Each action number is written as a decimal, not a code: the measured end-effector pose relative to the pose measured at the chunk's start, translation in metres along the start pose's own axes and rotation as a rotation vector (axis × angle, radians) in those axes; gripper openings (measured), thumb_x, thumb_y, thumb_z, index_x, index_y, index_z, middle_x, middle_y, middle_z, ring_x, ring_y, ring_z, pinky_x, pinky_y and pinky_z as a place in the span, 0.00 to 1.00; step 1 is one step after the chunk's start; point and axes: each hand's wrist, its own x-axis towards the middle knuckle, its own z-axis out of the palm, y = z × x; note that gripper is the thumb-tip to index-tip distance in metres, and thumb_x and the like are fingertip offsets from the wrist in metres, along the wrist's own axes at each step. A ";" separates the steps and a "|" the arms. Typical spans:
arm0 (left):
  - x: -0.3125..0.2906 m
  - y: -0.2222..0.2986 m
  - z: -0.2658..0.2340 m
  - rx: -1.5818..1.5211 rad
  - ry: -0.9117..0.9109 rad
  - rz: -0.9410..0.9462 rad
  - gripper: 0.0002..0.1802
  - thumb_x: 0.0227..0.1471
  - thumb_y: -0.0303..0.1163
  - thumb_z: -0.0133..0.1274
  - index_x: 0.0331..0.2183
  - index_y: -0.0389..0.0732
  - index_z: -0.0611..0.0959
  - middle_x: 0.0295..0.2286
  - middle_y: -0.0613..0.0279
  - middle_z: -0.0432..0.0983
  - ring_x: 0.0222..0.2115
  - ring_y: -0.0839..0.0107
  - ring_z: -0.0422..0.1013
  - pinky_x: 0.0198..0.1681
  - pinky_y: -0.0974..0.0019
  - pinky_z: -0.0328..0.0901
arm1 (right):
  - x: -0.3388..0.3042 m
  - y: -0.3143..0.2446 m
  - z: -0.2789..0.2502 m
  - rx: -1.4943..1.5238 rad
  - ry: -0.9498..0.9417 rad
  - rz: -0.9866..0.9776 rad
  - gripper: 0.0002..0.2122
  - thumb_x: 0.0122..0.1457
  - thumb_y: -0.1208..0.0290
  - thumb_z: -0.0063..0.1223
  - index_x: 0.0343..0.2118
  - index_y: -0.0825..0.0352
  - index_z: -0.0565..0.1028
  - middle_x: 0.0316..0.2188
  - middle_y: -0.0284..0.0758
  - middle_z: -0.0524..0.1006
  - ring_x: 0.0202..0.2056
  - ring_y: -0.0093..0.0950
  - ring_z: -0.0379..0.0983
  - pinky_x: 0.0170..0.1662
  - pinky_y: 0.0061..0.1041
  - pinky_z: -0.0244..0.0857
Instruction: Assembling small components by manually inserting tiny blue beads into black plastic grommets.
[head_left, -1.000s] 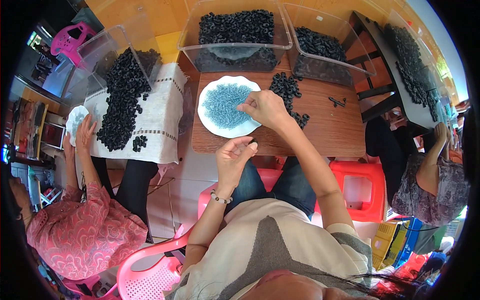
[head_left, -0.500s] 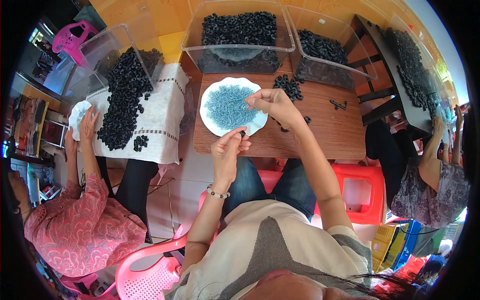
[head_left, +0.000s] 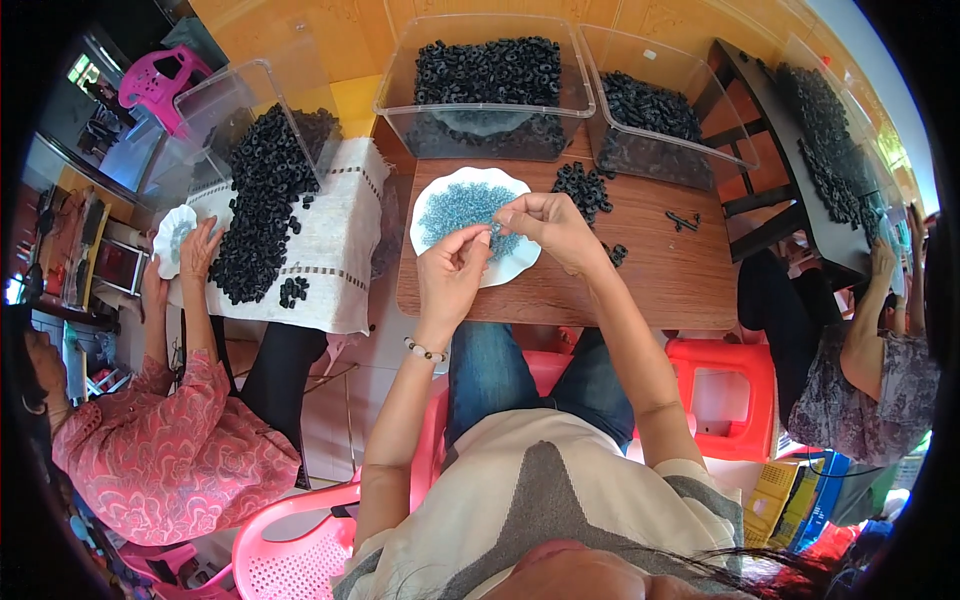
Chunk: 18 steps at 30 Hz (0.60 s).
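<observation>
Over the near right part of a white scalloped plate (head_left: 428,238), my two hands meet fingertip to fingertip. The plate holds a heap of small clear-blue beads (head_left: 455,205). My left hand (head_left: 455,275) is closed in a pinch on a small black ring-like part, now mostly hidden by the fingertips. Coming in from the right, my right hand (head_left: 556,230) pinches a tiny pale blue bead against it; its exact shape is too small to tell. A pile of black parts (head_left: 582,190) lies on the brown table (head_left: 650,270), just right of the plate.
Clear bins of black parts (head_left: 487,75) (head_left: 650,105) stand along the table's back. At left, a person in a pink patterned top (head_left: 180,450) handles a small white plate (head_left: 172,242) beside a black heap (head_left: 262,205). Another person (head_left: 850,390) works at right. A red stool (head_left: 725,350) is nearby.
My left hand has risen toward the plate, and the right fingertips have come down from the beads to meet it. The whole view has shifted slightly.
</observation>
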 end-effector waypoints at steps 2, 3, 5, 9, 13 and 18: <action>0.001 -0.002 -0.001 0.117 0.022 0.067 0.11 0.63 0.30 0.59 0.44 0.34 0.87 0.28 0.65 0.83 0.27 0.83 0.75 0.30 0.77 0.69 | 0.000 -0.001 0.001 -0.019 0.001 -0.005 0.11 0.63 0.68 0.62 0.40 0.71 0.84 0.33 0.32 0.84 0.36 0.19 0.77 0.41 0.21 0.68; 0.002 -0.001 -0.002 0.118 0.023 0.068 0.11 0.63 0.30 0.59 0.44 0.34 0.87 0.28 0.65 0.83 0.27 0.83 0.75 0.30 0.77 0.69 | 0.001 -0.002 0.001 -0.040 0.002 -0.010 0.10 0.63 0.69 0.62 0.41 0.72 0.84 0.33 0.33 0.84 0.37 0.19 0.77 0.43 0.22 0.70; 0.001 0.002 -0.001 0.232 0.016 0.137 0.11 0.63 0.30 0.59 0.43 0.34 0.88 0.29 0.64 0.84 0.28 0.81 0.76 0.31 0.75 0.70 | 0.001 0.000 0.002 -0.054 0.018 -0.010 0.10 0.63 0.70 0.61 0.41 0.73 0.83 0.34 0.33 0.84 0.37 0.20 0.78 0.44 0.22 0.70; 0.001 -0.001 0.000 0.287 0.013 0.210 0.10 0.60 0.28 0.60 0.42 0.34 0.87 0.30 0.56 0.84 0.27 0.75 0.78 0.32 0.71 0.71 | 0.003 0.004 0.001 -0.046 0.037 -0.001 0.11 0.64 0.71 0.61 0.41 0.75 0.83 0.35 0.33 0.84 0.39 0.20 0.78 0.45 0.23 0.71; 0.001 0.003 0.000 0.350 0.023 0.216 0.10 0.60 0.28 0.60 0.41 0.33 0.87 0.29 0.55 0.84 0.26 0.74 0.77 0.31 0.69 0.71 | 0.002 0.005 0.003 -0.078 0.027 -0.019 0.11 0.65 0.71 0.60 0.42 0.75 0.83 0.35 0.33 0.84 0.39 0.20 0.78 0.45 0.23 0.71; 0.005 -0.004 -0.002 0.301 0.029 0.129 0.10 0.60 0.29 0.60 0.39 0.32 0.87 0.27 0.58 0.83 0.24 0.78 0.76 0.28 0.70 0.70 | 0.000 0.004 0.005 -0.170 0.017 -0.063 0.09 0.65 0.73 0.59 0.42 0.73 0.83 0.35 0.31 0.83 0.38 0.18 0.76 0.45 0.21 0.70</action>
